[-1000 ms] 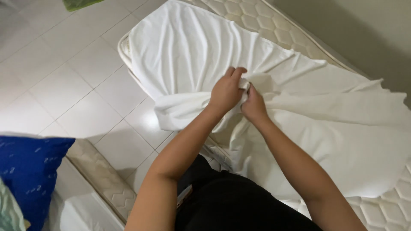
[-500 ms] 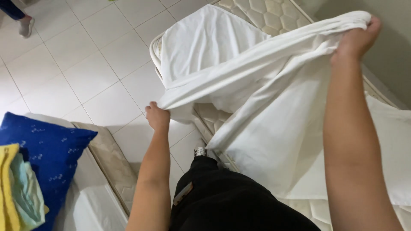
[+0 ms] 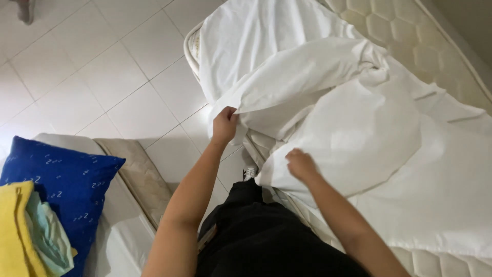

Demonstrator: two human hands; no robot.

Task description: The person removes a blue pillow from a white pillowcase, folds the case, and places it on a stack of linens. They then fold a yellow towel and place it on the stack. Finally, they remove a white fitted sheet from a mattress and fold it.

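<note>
White, soft cotton bedsheet [image 3: 353,128] lies rumpled across the quilted mattress [image 3: 410,46]; left hand [image 3: 224,124] pinches its folded edge, right hand [image 3: 301,165] clutches a lower fold. Light, floppy stuff, best held at hems.

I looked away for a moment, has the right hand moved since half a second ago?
Yes. The right hand has come down from high over the mattress to the sheet near its edge, close to the body.
</note>
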